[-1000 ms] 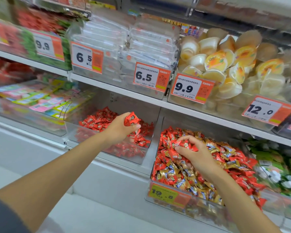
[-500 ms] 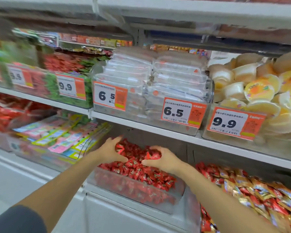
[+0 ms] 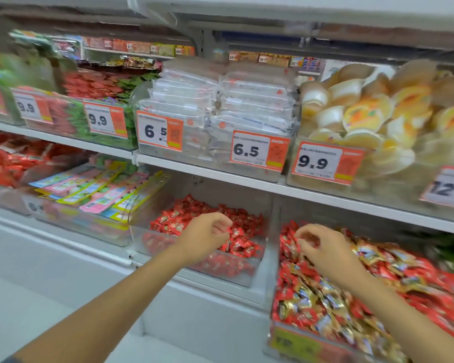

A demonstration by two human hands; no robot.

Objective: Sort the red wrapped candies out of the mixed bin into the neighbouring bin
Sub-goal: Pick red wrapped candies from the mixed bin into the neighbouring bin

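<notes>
The lower shelf (image 3: 220, 290) carries a clear red-candy bin (image 3: 152, 239), with the mixed bin (image 3: 294, 344) at its three o'clock.

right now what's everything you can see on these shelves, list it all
red wrapped candies: many, red, in the clear bin, lower shelf centre
clear bin: one, transparent, left of the mixed bin
mixed bin: one, clear with yellow label, lower right
mixed candies: many, red and gold, in it
strip packs: several, pink, yellow, blue, lower left bin
flat packs: stacked, clear, upper shelf centre
jelly cups: many, white and orange, upper right
packets: many, red and green, upper left
price tags: several, white and orange, upper bin fronts
left hand: one, over the clear bin, fingers curled, grip unclear
right hand: one, over the mixed bin, fingers curled, grip unclear
</notes>
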